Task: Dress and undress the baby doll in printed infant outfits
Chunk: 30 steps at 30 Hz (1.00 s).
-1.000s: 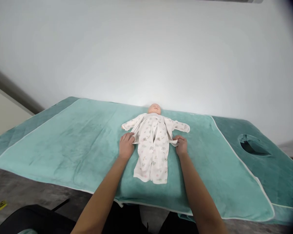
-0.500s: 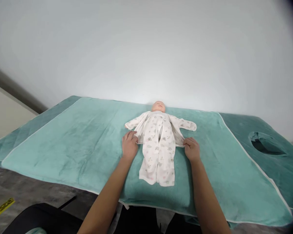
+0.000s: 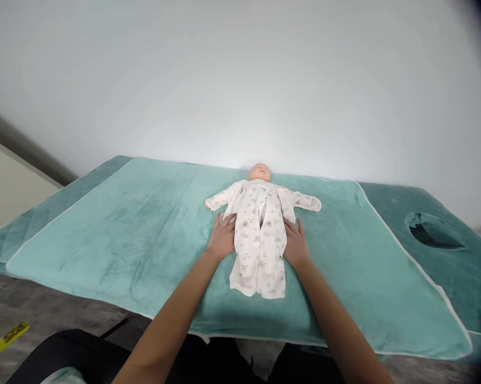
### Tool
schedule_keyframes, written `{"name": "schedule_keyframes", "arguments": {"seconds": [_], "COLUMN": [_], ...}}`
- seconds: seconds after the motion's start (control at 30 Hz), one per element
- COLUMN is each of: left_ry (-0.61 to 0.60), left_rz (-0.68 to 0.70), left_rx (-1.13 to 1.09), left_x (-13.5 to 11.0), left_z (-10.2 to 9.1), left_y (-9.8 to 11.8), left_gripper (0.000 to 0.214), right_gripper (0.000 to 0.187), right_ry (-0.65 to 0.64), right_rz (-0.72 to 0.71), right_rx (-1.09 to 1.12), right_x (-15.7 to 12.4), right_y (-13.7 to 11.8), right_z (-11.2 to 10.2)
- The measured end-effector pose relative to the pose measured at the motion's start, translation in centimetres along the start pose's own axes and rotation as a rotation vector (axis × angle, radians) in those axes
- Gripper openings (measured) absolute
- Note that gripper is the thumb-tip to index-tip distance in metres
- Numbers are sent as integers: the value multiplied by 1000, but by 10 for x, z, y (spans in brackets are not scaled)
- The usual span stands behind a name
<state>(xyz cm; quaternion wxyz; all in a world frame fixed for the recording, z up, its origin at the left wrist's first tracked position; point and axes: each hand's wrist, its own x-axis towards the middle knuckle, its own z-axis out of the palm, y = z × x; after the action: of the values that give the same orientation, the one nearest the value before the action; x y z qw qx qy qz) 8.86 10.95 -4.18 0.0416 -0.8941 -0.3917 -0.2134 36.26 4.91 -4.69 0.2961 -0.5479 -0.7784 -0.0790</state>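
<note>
A baby doll [image 3: 259, 172] lies on its back, dressed in a white printed jacket [image 3: 306, 202] with its sleeves spread to both sides. White printed trousers [image 3: 258, 256] cover its front from the chest down to the cuffs. My left hand [image 3: 223, 237] rests against the left side of the doll at waist height, fingers stretched and apart, touching the clothing. On the opposite side, my right hand [image 3: 295, 242] lies against the clothing, its fingers also extended. The jacket's lower flaps are partly hidden by my hands and the trousers.
The doll lies on a light green sheet [image 3: 116, 229] with a white edge, spread over a darker green padded bed [image 3: 388, 205]. A face hole [image 3: 434, 232] opens at the bed's right end. Behind is a white wall [image 3: 240, 80]. A black seat [image 3: 68, 352] stands at the lower left.
Both hands have moved inward to the doll's sides. The jacket flaps they held out have been let go and now lie closer to the body.
</note>
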Motion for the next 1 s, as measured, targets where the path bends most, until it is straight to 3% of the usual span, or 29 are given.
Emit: {"name": "schedule_keyframes", "arguments": {"seconds": [0.23, 0.47, 0.63, 0.8, 1.0], "left_ry": [8, 12, 40, 77, 132], "left_rz": [62, 53, 6, -25, 22], "left_rx": [-57, -94, -110, -118, -105], "left_x": [2, 2, 0, 0, -6], "left_z": [-4, 6, 13, 6, -8], "left_y": [2, -2, -8, -6, 3], "left_gripper": [36, 36, 35, 31, 25], "right_gripper": [40, 30, 29, 24, 24], "right_ry": [12, -27, -50, -57, 77], "right_rz": [-79, -118, -61, -33, -10], "right_rx": [50, 201, 274, 256, 151], "right_x": [21, 13, 2, 5, -2], "right_y": [-18, -5, 2, -3, -2], "right_z": [12, 34, 33, 30, 18]}}
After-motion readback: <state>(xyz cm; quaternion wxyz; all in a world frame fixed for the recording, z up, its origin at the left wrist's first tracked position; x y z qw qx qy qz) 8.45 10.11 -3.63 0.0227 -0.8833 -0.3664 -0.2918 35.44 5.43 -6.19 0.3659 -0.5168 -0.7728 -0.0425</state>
